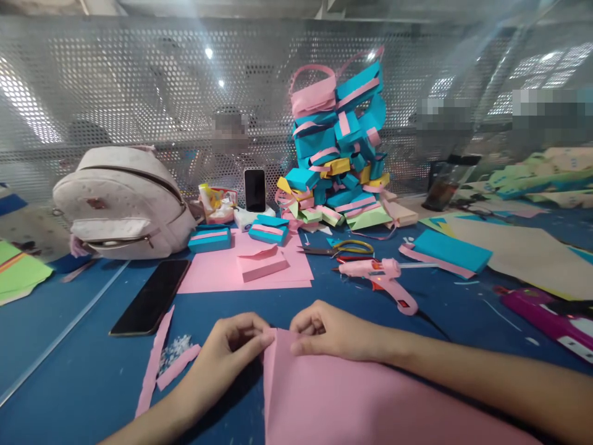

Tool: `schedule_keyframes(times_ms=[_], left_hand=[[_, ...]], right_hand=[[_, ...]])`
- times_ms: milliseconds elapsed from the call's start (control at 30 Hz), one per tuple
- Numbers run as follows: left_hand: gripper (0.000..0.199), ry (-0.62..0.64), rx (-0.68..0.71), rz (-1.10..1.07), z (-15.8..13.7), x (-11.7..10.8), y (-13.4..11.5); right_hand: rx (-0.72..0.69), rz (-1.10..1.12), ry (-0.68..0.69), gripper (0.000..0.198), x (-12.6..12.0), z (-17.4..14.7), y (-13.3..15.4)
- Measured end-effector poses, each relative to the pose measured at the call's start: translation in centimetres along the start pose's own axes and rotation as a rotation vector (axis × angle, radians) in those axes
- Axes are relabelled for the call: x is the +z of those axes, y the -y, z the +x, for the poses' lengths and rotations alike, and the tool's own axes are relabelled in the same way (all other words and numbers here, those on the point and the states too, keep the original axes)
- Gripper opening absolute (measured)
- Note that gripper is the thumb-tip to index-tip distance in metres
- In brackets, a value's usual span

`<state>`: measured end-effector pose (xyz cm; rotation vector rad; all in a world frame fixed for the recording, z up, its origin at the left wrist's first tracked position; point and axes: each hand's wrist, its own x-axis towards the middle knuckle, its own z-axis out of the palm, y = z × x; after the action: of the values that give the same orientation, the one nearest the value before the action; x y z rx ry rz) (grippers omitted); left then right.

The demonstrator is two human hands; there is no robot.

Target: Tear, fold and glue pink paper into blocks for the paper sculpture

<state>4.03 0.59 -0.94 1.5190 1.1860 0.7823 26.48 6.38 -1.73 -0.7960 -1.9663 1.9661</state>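
A large pink paper sheet [352,402] lies at the near edge of the blue table, its left side folded over in a narrow strip. My left hand [238,343] pinches the sheet's far left corner between thumb and fingers. Just to the right, my right hand [324,334] grips the far edge, thumb on top and fingers curled. Beyond the hands sits a small folded pink paper box [263,264] on flat pink sheets [204,272]. A pink glue gun [377,275] and scissors [347,248] lie to the right of it.
A white backpack [125,204] and a black phone [151,296] are at left, near torn pink strips [155,364]. Blue paper boxes [209,238] and a tall pile of paper bags [343,148] stand at the back. A purple tool [546,315] lies far right.
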Motion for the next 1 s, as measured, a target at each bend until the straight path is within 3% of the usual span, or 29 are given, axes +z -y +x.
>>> schedule_keyframes(times_ms=[533, 733, 1000], left_hand=[[0.037, 0.05, -0.001, 0.054, -0.05, -0.21, 0.44], [0.035, 0.141, 0.006, 0.049, -0.36, -0.01, -0.21], [0.035, 0.128, 0.018, 0.099, -0.27, -0.12, -0.11]], right_hand=[[-0.019, -0.009, 0.02, 0.039, -0.35, 0.13, -0.16], [-0.034, -0.053, 0.025, 0.038, -0.41, 0.25, -0.39], [-0.048, -0.059, 0.046, 0.037, -0.3, 0.27, -0.35]])
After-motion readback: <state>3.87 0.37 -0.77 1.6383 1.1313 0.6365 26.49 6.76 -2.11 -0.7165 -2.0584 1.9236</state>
